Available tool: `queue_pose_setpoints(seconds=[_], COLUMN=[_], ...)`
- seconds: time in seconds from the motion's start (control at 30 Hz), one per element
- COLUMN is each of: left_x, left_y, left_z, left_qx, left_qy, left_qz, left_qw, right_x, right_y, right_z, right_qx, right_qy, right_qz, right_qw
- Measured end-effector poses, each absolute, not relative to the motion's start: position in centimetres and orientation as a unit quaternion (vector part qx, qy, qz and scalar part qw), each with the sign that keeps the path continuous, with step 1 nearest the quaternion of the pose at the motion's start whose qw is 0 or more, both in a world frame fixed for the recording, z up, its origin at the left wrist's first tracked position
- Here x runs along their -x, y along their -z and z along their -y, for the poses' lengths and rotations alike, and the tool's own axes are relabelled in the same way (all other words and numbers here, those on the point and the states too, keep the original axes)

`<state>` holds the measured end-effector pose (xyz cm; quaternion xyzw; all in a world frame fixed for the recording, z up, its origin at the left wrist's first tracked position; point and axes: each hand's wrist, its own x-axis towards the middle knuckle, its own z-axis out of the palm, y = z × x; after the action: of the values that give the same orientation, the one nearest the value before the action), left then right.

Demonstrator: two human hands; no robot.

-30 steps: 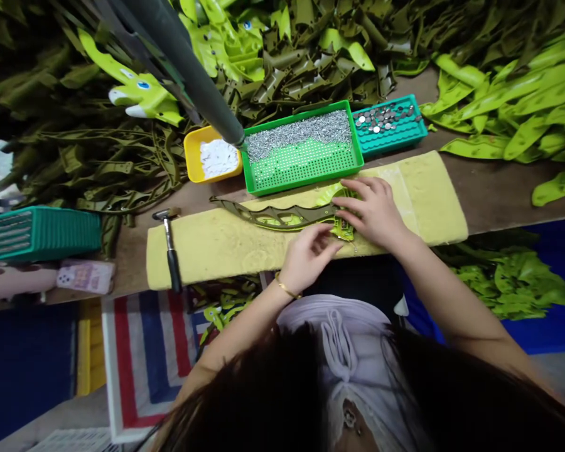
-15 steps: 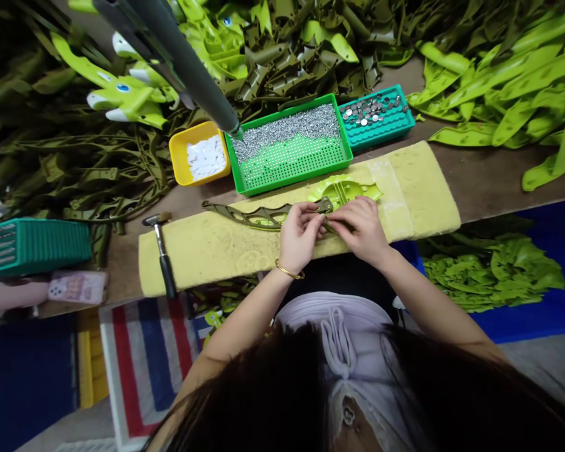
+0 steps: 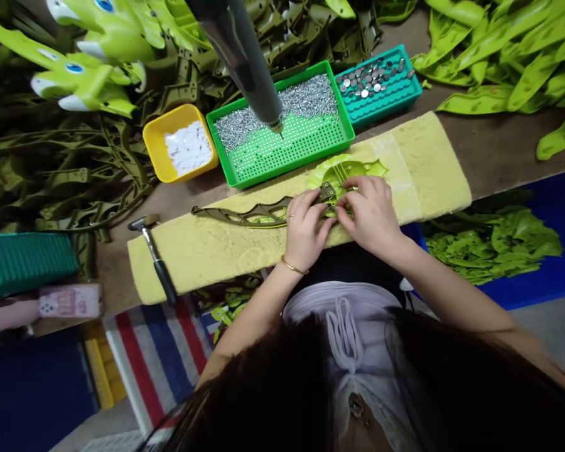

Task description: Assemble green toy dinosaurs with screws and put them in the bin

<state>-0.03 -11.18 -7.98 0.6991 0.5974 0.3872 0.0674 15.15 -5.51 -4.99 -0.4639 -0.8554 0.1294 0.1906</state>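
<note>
A long, curved olive-green plastic part (image 3: 240,216) lies over bright-green plastic on the yellow pad (image 3: 226,251). My left hand (image 3: 306,229) is closed around its right section, with the squared end (image 3: 328,190) showing past the fingers. Close beside it, my right hand (image 3: 370,210) has its thumb and fingertips pinched together at the joint; whatever they hold is too small and covered to make out. A bright-green ribbed shell (image 3: 353,171) rests hollow side up just behind my right hand, joined to or touching the olive part; I cannot tell which.
A hanging power screwdriver (image 3: 258,81) points down before the green tray of screws (image 3: 282,160). Beside that tray stand a yellow tub (image 3: 157,150) of white pieces and a teal tray (image 3: 381,103) of metal discs. A hammer (image 3: 156,260) lies left. Plastic parts (image 3: 494,56) are heaped behind.
The camera view has shifted, so the screwdriver now appears over the screw tray. Both hands stay at the same joint, with the left fingers now lying further over the olive part.
</note>
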Motion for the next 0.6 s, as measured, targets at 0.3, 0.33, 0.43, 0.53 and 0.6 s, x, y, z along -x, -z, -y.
queue_pose_setpoints(seconds=[0.3,0.33,0.43,0.53,0.6], left_x=[0.2,0.2,0.2,0.1,0.1], left_y=[7.9,7.9,8.0,7.9,7.9], left_z=[11.4,11.4,11.5,11.6,11.6], left_qx=[-0.686,-0.684,-0.678,-0.683,-0.692], left_qy=[-0.407,-0.408,-0.401,-0.381,-0.361], left_qz=[-0.591,-0.592,-0.598,-0.603,-0.606], left_qw=[0.117,0.123,0.148,0.156,0.152], right_x=[-14.7,-14.6,-14.2,-13.9,-14.1], right_y=[4.6,4.5,4.3,3.7,3.1], right_z=[4.5,4.4,4.0,4.0,4.3], right_qx=[0.490,0.489,0.491,0.496,0.492], right_qy=[-0.168,-0.168,-0.162,-0.148,-0.130], right_qz=[0.838,0.839,0.841,0.846,0.854], right_qw=[0.173,0.172,0.160,0.130,0.114])
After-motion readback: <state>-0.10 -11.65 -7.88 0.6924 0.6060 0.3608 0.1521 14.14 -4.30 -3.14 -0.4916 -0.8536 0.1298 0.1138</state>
